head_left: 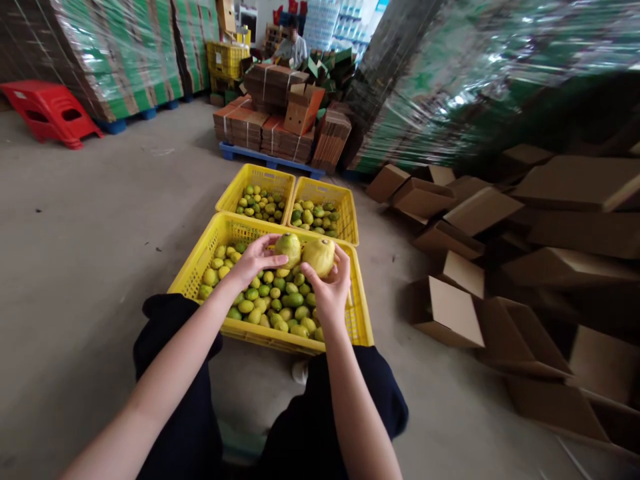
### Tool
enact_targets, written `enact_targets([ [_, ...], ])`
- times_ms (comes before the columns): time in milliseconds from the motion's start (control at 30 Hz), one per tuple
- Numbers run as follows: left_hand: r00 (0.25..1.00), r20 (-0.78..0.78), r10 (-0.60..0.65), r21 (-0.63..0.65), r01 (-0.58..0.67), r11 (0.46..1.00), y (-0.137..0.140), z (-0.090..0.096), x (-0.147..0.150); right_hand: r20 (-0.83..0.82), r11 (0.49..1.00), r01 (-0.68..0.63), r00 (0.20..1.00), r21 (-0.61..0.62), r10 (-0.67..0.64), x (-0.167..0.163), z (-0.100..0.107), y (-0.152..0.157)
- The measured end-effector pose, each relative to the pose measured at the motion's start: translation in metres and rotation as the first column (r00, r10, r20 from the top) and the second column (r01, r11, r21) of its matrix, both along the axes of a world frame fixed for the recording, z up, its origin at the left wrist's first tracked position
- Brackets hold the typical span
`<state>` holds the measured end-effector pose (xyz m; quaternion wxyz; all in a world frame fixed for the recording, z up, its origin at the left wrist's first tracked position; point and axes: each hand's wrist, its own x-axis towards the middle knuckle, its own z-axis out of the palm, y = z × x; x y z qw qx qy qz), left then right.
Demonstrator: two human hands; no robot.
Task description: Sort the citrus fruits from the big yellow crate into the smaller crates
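Note:
My left hand (259, 261) is closed on a green-yellow lemon (288, 249), thumb on the near side and fingers behind. A yellower lemon (319, 257) with its stem end up is gripped in my right hand (334, 287). The two fruits are side by side, a small gap apart, above a large yellow plastic crate (280, 341). Inside that crate lie many loose lemons (293, 300), from green to yellow. My knees are on either side of the crate's near edge.
Two more yellow crates, a left one (226, 192) and a right one (353, 215), hold lemons beyond. Open cardboard boxes (457, 310) pile up at right. Flattened cartons (247, 127) lie on a blue pallet (273, 160). A red stool (53, 110) stands far left; a person (299, 50) is in the background.

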<state>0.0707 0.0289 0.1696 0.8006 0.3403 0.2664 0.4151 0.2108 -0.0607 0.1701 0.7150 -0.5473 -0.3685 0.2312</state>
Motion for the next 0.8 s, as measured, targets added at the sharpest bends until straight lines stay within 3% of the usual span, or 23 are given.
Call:
enact_targets([
  [133,1.0,0.004,-0.014,0.003,0.014,1.0,0.002,0.0,-0.003,-0.238,0.993,-0.112,0.966,-0.028,0.102,0.006,0.002,0.0],
  [267,0.997,0.045,0.056,-0.124,-0.05,0.991,-0.001,0.0,0.006,-0.445,0.971,-0.238,0.872,-0.019,0.205,0.009,-0.005,0.005],
  [333,0.999,0.028,0.033,-0.162,-0.028,0.986,-0.005,-0.002,0.012,-0.532,0.953,-0.299,0.815,-0.042,0.232,0.006,-0.01,0.008],
  [433,0.997,-0.068,-0.021,-0.133,0.012,0.991,-0.012,-0.005,0.019,-0.529,0.936,-0.339,0.814,-0.098,0.239,-0.003,-0.013,0.01],
  [533,0.987,-0.161,0.015,-0.081,-0.029,0.996,-0.013,-0.009,0.02,-0.518,0.933,-0.332,0.827,-0.139,0.218,-0.01,-0.014,0.011],
  [667,0.987,-0.153,0.039,-0.086,-0.053,0.995,-0.006,-0.012,0.012,-0.733,0.911,-0.399,0.65,-0.104,0.2,-0.01,-0.01,0.009],
  [800,0.985,-0.171,0.036,-0.298,-0.087,0.951,0.003,-0.02,0.003,-0.839,0.912,-0.41,0.496,-0.001,0.222,-0.008,-0.006,0.005],
])
